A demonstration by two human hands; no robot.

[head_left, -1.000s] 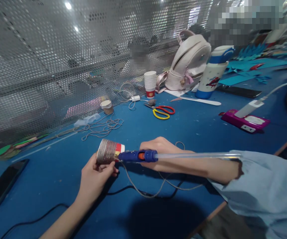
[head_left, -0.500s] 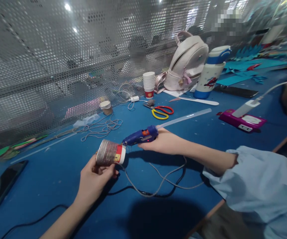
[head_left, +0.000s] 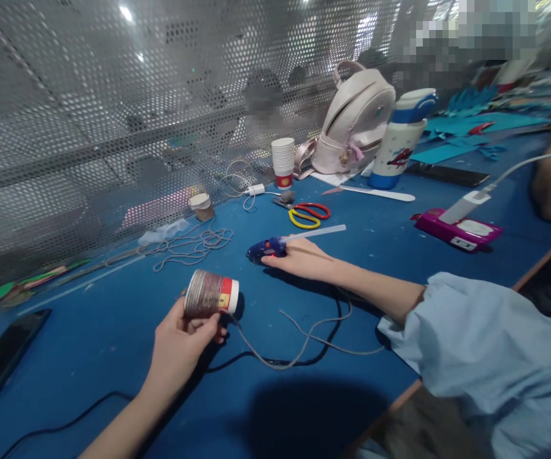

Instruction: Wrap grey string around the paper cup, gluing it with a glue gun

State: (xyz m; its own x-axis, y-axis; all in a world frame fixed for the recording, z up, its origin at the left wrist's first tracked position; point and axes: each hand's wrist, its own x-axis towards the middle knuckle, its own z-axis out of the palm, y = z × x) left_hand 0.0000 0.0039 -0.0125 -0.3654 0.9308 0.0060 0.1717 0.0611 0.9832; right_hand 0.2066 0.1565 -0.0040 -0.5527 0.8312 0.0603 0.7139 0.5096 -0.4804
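My left hand (head_left: 184,338) is closed around a paper cup (head_left: 208,294) lying on its side in the air, its mouth to the left. Grey string is wound about most of the cup; a red and white band shows at the right end. A loose tail of string (head_left: 256,354) runs from the cup across the table. In my right hand (head_left: 306,257) is a blue hot glue gun (head_left: 266,248), its nozzle pointing left and apart from the cup. A clear glue stick (head_left: 320,231) sticks out of its back. The fingers around the handle are partly hidden.
Scissors (head_left: 309,213), a white-handled knife (head_left: 375,193), stacked paper cups (head_left: 283,162) and a tangle of string (head_left: 193,245) lie beyond my hands. A phone (head_left: 5,357) is at left, a purple power strip (head_left: 461,229) at right. A bottle (head_left: 399,140) and backpack (head_left: 356,121) stand behind.
My right hand has drawn the glue gun away from the cup, back and lower toward the table, and its nozzle no longer meets the cup's edge. My left hand keeps the cup nearly still.
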